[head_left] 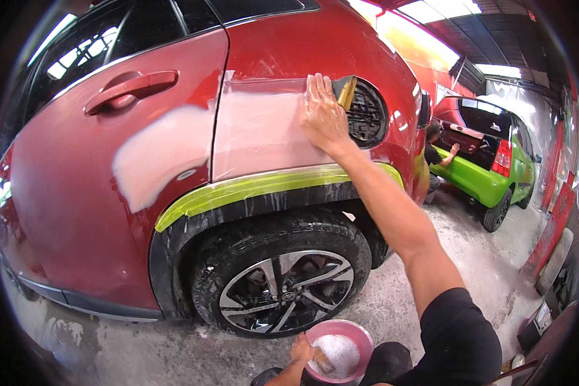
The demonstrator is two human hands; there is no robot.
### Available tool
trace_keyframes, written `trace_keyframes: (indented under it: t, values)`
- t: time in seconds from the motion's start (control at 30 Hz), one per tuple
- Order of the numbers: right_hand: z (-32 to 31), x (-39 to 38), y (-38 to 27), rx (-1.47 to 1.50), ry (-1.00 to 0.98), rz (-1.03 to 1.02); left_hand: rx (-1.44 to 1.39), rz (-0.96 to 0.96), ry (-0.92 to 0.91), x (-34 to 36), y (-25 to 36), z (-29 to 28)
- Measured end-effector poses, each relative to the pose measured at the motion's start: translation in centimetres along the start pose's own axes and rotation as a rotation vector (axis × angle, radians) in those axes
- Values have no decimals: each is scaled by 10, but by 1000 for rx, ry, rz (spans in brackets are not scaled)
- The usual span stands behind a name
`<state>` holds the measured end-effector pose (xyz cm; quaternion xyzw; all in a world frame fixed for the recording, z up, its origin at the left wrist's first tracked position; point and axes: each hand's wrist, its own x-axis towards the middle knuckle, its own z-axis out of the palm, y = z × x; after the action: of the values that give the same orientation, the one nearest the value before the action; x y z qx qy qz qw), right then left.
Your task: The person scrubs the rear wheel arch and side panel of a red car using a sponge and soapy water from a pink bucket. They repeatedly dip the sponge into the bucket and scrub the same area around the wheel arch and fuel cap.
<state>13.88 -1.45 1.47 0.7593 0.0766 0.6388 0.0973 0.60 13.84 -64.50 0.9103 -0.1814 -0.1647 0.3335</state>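
My right hand (325, 116) lies with long fingers pressed on the red car's rear panel (257, 128), holding a folded dark and yellow sheet (346, 93), apparently sanding paper. Beside it is a round black filler recess (365, 119). The panel has a pale, wet-looking patch; the rear door (64, 174) has another. Yellow masking tape (251, 188) runs above the wheel arch. At the bottom, my left hand (302, 349) is closed on a tan sponge-like pad (323, 360) inside a pink bucket (360, 336) of whitish, foamy liquid.
Behind the red car, a person (434, 154) in a dark top has a hand on a green car's (469, 177) rear. Red panels and dark objects (540, 321) line the right side. The rear wheel (283, 289) stands on a stained concrete floor (431, 283).
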Motion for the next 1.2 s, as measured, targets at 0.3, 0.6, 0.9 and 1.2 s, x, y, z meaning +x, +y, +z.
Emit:
trace_keyframes:
  t: [0.3, 0.6, 0.9, 1.2]
  values:
    - [-21, -38, 29, -171, -42, -293, 15, 19, -25, -4, 4, -3]
    - [-14, -45, 6, -9, -52, -62, -52, 14, 27, 9, -16, 5]
    - [-20, -51, 19, 8, -167, -273, -76, 38, -17, 9, -12, 9]
    - [-5, -50, -10, -190, -46, -133, -74, 29, -3, 11, -7, -2]
